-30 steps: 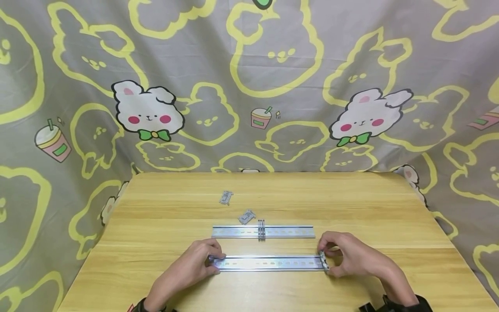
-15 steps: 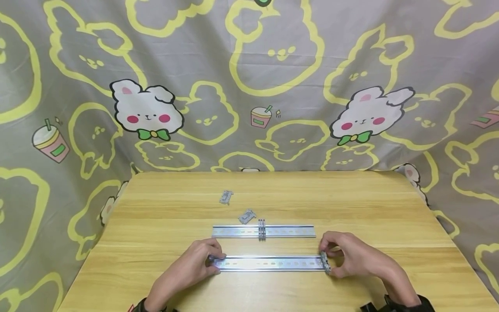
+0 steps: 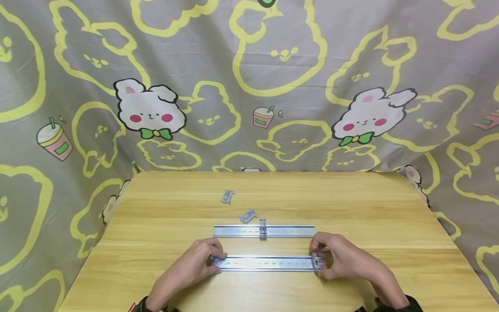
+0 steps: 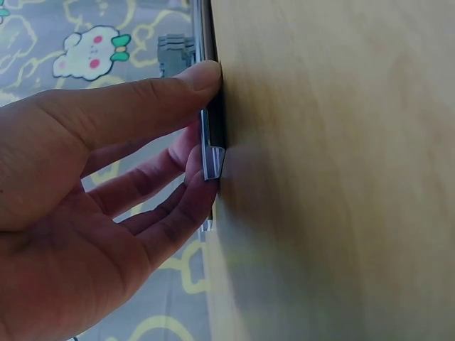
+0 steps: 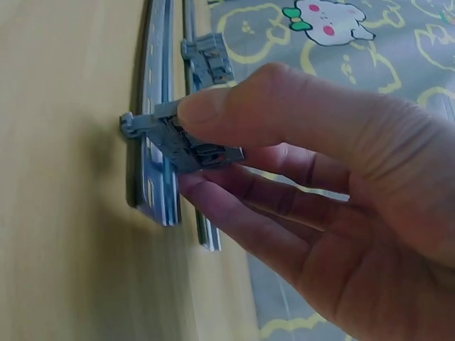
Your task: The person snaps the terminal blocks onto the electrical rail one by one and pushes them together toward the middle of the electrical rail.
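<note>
A slotted metal DIN rail lies on the table at the front. My left hand grips its left end, thumb on the near edge and fingers on the far side in the left wrist view. Near the rail's other end, my right hand pinches a grey terminal block between thumb and fingers. In the right wrist view this terminal block sits across the rail, a short piece of rail showing past it. How firmly it is seated, I cannot tell.
Behind lies a second DIN rail, parallel, with a few terminal blocks side by side on it. Two loose grey pieces, one nearer and one farther, lie flat beyond it. A patterned curtain hangs around the table.
My right hand has moved left with the terminal block, from the rail's right end to slightly inward along it. The left hand has kept its grip in place.
</note>
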`<state>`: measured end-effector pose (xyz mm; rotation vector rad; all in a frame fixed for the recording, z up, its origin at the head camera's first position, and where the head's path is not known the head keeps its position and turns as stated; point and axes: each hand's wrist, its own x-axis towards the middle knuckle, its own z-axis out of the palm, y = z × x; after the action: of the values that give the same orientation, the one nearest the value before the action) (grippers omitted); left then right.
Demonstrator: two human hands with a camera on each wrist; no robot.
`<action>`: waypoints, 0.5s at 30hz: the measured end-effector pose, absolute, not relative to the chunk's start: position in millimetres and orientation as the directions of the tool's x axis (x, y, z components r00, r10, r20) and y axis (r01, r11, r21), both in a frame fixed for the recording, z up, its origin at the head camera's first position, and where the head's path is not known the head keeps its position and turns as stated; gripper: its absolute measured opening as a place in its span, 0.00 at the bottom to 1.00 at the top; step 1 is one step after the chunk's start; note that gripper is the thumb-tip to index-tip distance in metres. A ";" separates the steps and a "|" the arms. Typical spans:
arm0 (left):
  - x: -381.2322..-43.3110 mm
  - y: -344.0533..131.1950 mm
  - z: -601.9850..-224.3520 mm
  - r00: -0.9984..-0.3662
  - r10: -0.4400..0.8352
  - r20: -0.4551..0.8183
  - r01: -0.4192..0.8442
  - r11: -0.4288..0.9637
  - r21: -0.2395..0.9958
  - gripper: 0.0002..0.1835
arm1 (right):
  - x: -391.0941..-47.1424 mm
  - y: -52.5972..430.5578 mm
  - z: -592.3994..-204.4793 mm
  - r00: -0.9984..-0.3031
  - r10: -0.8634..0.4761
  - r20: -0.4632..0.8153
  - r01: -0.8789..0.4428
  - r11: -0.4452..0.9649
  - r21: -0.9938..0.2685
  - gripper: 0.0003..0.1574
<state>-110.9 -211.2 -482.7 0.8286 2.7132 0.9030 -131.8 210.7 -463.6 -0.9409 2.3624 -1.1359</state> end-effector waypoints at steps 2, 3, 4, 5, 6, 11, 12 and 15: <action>-110.8 -211.0 -482.6 -0.833 0.553 0.023 0.455 0.661 0.597 0.15 | -131.0 207.0 -464.0 -0.717 -0.696 -0.027 -0.420 0.463 -0.781 0.29; -110.6 -211.0 -482.6 -0.831 0.555 0.028 0.458 0.657 0.598 0.15 | -130.5 205.4 -464.5 -0.719 -0.695 -0.022 -0.427 0.466 -0.775 0.29; -110.6 -210.8 -482.3 -0.830 0.558 0.032 0.462 0.653 0.599 0.15 | -129.9 203.7 -464.9 -0.720 -0.694 -0.015 -0.434 0.467 -0.770 0.29; -110.6 -210.7 -482.0 -0.828 0.560 0.036 0.466 0.650 0.600 0.15 | -129.4 202.0 -465.6 -0.720 -0.694 -0.008 -0.442 0.468 -0.766 0.29; -110.5 -210.7 -481.8 -0.826 0.563 0.038 0.469 0.647 0.602 0.16 | -128.9 200.1 -466.3 -0.721 -0.693 0.003 -0.454 0.469 -0.757 0.29; -110.1 -210.2 -480.6 -0.824 0.565 0.039 0.468 0.642 0.607 0.16 | -127.1 189.9 -469.6 -0.727 -0.686 0.017 -0.444 0.451 -0.774 0.29; -110.1 -210.1 -480.5 -0.825 0.563 0.037 0.466 0.643 0.607 0.16 | -126.8 187.8 -470.0 -0.729 -0.684 0.017 -0.438 0.447 -0.780 0.29; -110.3 -209.9 -480.1 -0.827 0.560 0.037 0.465 0.647 0.604 0.16 | -126.4 181.5 -470.8 -0.731 -0.682 0.021 -0.430 0.436 -0.790 0.28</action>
<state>-110.3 -209.9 -480.1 0.8500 2.7097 0.9295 -126.4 181.5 -470.8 -0.9563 2.3914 -1.1849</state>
